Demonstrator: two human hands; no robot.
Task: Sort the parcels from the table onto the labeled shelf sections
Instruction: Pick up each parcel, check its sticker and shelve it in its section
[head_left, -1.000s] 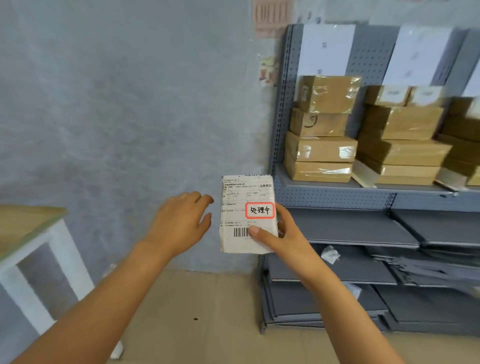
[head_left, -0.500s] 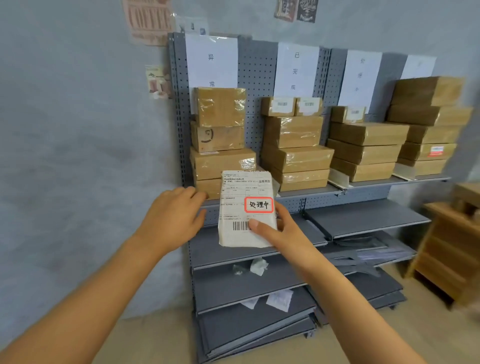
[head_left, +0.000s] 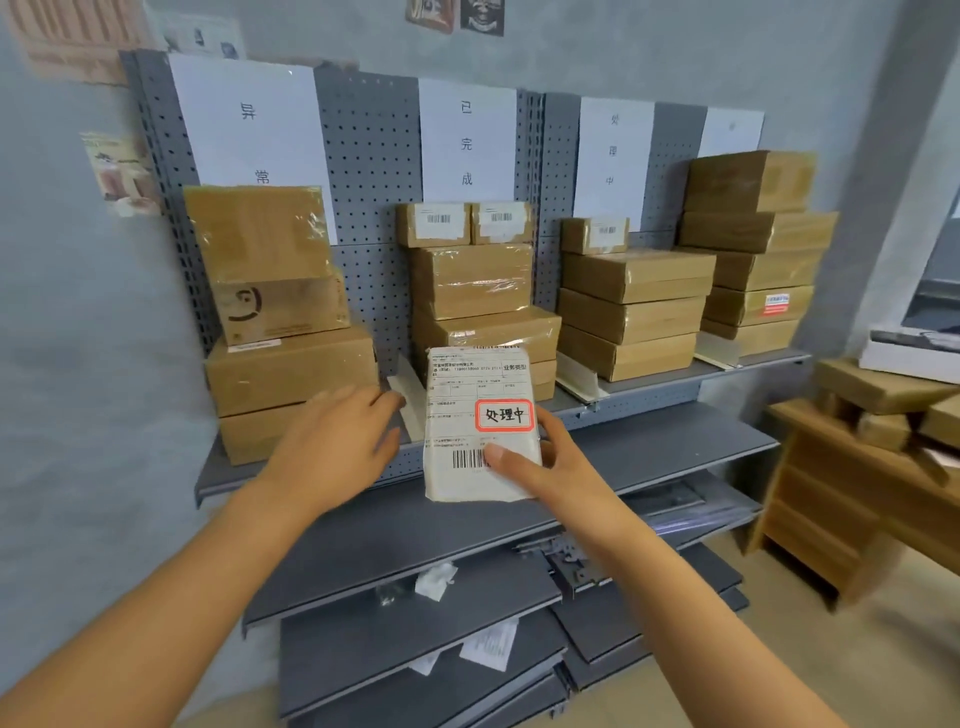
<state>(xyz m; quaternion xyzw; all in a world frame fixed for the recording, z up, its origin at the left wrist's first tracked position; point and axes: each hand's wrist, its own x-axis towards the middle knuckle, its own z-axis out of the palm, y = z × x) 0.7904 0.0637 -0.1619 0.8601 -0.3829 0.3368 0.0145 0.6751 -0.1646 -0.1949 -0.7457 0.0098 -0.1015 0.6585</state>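
Two bare hands before a grey metal shelf (head_left: 649, 392): right hand (head_left: 550, 467) grips a white labelled parcel (head_left: 478, 426), left hand (head_left: 332, 452) hovers beside it, fingers relaxed.

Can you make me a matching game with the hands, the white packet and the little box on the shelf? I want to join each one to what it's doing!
Things
1. white paper-wrapped parcel with a red-framed sticker
2. right hand
3. left hand
4. small brown cardboard box with a barcode label

States
A. open, holding nothing
B. held up in front of the grey metal shelf
C. on top of the third stack from the left
D. grips the parcel, thumb on its front

Pairs: 1-B, 2-D, 3-A, 4-C
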